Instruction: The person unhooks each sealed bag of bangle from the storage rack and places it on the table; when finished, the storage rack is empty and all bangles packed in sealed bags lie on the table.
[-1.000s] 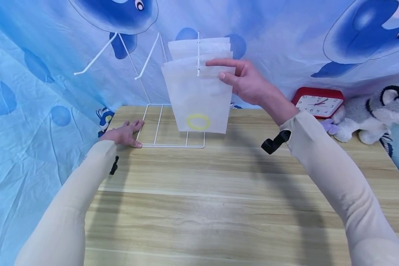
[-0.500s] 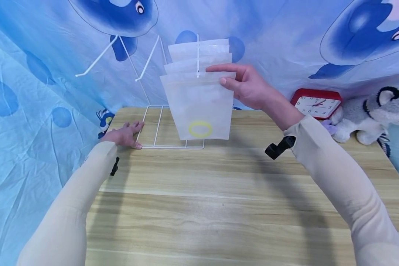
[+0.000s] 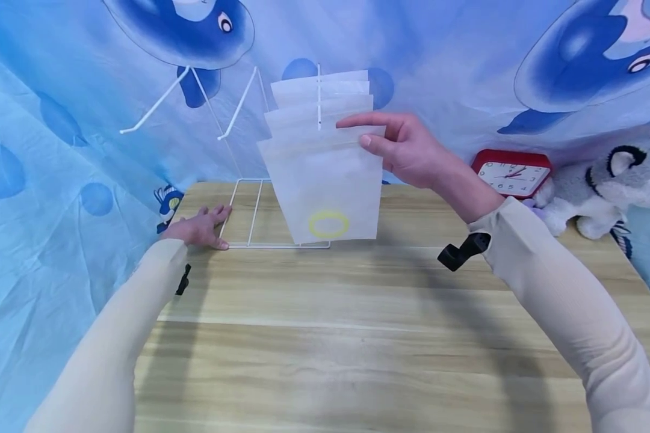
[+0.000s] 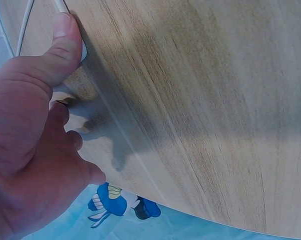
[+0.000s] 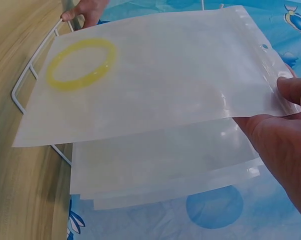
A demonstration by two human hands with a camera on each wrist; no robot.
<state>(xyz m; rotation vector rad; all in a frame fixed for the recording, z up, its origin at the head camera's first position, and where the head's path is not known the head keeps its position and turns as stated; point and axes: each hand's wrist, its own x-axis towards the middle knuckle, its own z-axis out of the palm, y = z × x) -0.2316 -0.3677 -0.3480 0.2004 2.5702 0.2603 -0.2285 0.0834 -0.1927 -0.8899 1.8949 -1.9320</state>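
Note:
My right hand [image 3: 411, 147] pinches the upper right edge of a frosted plastic zip bag [image 3: 336, 180]. A yellow ring [image 3: 328, 224] shows through near its bottom. In the right wrist view a hole near the bag's top has no hook through it. Behind it, more frosted bags [image 5: 165, 160] hang on the right hook [image 3: 319, 96] of a white wire rack [image 3: 276, 246]. My left hand [image 3: 199, 227] rests on the left side of the rack's base, fingers spread. The left wrist view shows its thumb [image 4: 65, 40] on the wire.
Two bare hooks of the rack, a left hook [image 3: 157, 108] and a middle hook [image 3: 238, 111], jut forward. A red clock [image 3: 511, 173] and a plush husky [image 3: 601, 180] stand at the back right of the wooden table [image 3: 357, 337]. A blue cartoon cloth [image 3: 439, 66] hangs behind.
My right hand has drawn the front bag forward and down, away from the bags behind, past the hook's tip. My left hand stays on the rack's base.

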